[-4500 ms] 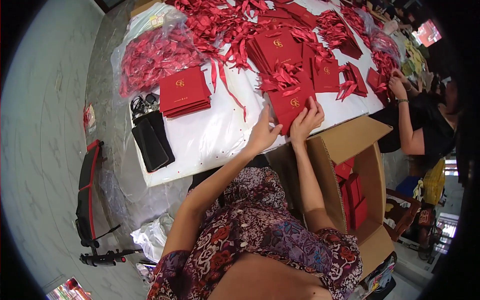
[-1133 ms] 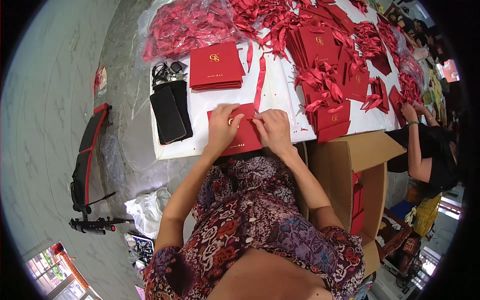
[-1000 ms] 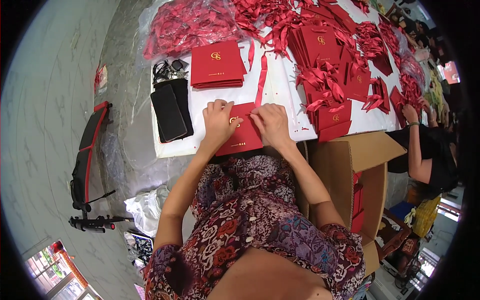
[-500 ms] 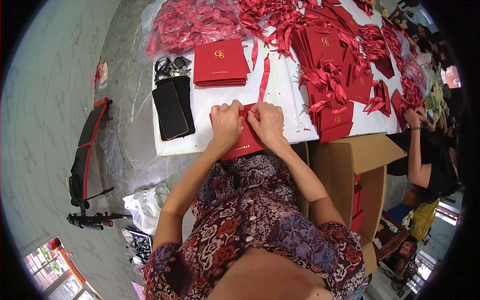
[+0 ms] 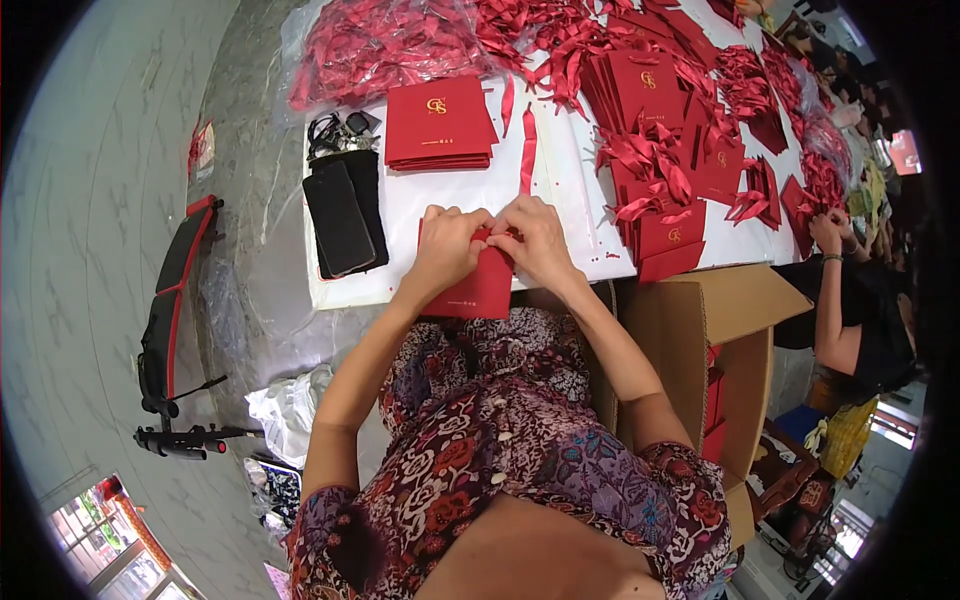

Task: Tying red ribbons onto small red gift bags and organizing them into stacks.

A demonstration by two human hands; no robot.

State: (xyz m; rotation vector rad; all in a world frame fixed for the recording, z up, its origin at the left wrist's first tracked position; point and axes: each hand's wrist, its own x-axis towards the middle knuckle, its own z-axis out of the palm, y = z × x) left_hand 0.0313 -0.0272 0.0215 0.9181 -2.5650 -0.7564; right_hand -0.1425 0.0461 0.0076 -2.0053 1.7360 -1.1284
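A flat red paper gift bag (image 5: 478,296) with small gold print lies at the table's front edge, partly over my lap. My left hand (image 5: 447,247) is closed on its upper part, thumb and fingers pinched together. Right beside it, my right hand (image 5: 536,243) pinches at the bag's top edge; the fingertips of both hands nearly meet. A red ribbon (image 5: 528,150) lies on the white tabletop and runs down to the knuckles of my right hand, where its lower end is hidden. What exactly the right fingertips hold is partly covered.
A stack of red bags (image 5: 440,120) lies ahead, with a dark phone (image 5: 339,218) to its left. Ribbons fill a plastic bag (image 5: 385,50). Ribboned bags (image 5: 655,180) cover the right side. An open carton (image 5: 665,350) stands below; a co-worker's arm (image 5: 832,290) is far right.
The red bag has swung from a slant to nearly straight, its lower end moving left. My left hand has shifted slightly left, and the right fingertips have come nearer to it.
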